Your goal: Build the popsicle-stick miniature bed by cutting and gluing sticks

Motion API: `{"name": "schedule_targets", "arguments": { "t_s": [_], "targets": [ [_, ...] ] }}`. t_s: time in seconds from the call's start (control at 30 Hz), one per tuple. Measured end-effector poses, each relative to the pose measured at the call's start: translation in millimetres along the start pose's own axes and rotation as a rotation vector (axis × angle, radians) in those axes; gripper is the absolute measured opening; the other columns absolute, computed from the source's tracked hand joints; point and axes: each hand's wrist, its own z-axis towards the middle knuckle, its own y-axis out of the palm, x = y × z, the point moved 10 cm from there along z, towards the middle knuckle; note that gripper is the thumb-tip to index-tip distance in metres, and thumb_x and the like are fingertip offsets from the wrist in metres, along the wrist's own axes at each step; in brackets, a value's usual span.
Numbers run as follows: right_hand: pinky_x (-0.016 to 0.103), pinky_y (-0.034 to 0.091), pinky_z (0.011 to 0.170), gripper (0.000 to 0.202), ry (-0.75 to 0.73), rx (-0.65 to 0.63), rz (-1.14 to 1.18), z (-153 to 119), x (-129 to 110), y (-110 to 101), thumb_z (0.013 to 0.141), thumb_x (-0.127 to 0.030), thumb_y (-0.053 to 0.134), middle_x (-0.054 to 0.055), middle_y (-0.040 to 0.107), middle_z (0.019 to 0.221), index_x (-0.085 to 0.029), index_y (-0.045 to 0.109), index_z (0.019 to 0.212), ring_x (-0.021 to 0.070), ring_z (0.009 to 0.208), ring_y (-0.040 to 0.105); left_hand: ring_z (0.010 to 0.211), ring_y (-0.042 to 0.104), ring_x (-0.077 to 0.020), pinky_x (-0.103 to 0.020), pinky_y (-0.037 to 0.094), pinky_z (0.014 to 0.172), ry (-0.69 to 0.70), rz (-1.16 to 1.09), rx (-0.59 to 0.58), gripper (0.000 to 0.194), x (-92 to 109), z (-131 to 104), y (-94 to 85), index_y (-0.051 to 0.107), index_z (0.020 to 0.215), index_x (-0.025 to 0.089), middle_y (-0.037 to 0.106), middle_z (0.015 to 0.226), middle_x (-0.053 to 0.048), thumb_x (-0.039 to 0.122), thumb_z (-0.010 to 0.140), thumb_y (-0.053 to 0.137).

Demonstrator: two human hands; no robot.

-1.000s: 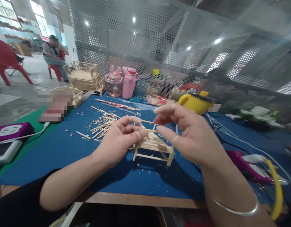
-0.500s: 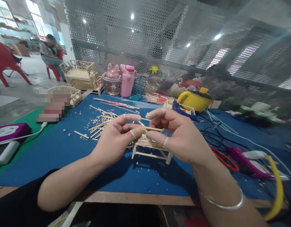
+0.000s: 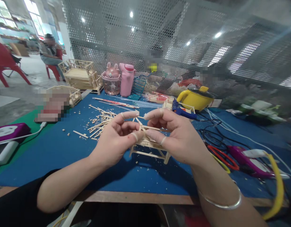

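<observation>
A small model made of thin wooden sticks (image 3: pixel 149 154) stands on the blue table top between my hands, its legs and lower bar showing. My left hand (image 3: pixel 117 134) grips the upper corner of it, thumb at the joint, index finger stretched over the top. Opposite it, my right hand (image 3: pixel 178 135) has its thumb on the same corner and its fingers curled around the upper sticks. Pale wraps cover the tips of thumbs and index fingers. My fingers hide part of the model's top.
Loose sticks and scraps (image 3: pixel 101 124) lie left of the model. Behind are a pink bottle (image 3: pixel 127 80), a clear pink tub (image 3: pixel 111 84) and a larger stick model (image 3: pixel 80 75). At right are a blue glue gun (image 3: pixel 184 113), a yellow pot (image 3: pixel 197 101), cables and a purple power strip (image 3: pixel 246 160).
The fingertips have parted slightly at the top corner, so more of its crossing sticks shows. Both hands and the model sit a little further left in view.
</observation>
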Motion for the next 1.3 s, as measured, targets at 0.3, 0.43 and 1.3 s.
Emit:
{"name": "schedule_targets", "arguments": {
  "t_s": [0.3,0.43,1.3],
  "targets": [
    [0.023,0.047,0.065,0.025,-0.023,0.009,-0.048,-1.0,-7.5,3.2,0.080,-0.010,0.057,-0.002,0.058,0.079,-0.020,0.057,0.102,0.0108,0.072,0.056,0.058,0.057,-0.0080,-0.019,0.046,0.055,-0.033,0.009,0.000,0.044,-0.2,-1.2,2.6,0.059,0.100,0.018,0.063,0.069,0.004,0.013,0.061,0.078],
    [0.024,0.049,0.068,0.023,-0.013,0.036,-0.031,-0.3,-6.9,4.3,0.080,-0.011,0.057,0.000,0.061,0.085,-0.020,0.057,0.101,0.0118,0.076,0.059,0.057,0.056,-0.0073,-0.019,0.046,0.055,0.001,0.019,0.029,0.042,2.5,-2.8,1.3,0.058,0.099,0.019,0.062,0.068,0.005,0.011,0.062,0.077],
    [0.020,0.046,0.060,0.030,0.133,0.038,0.231,10.0,13.5,0.1,0.076,-0.013,0.060,-0.004,0.059,0.074,-0.021,0.050,0.104,0.0085,0.066,0.058,0.057,0.062,-0.0105,-0.021,0.049,0.057,-0.009,0.162,0.087,0.059,14.7,6.0,-7.4,0.051,0.118,0.017,0.072,0.070,0.000,0.021,0.066,0.078]
  ]
}}
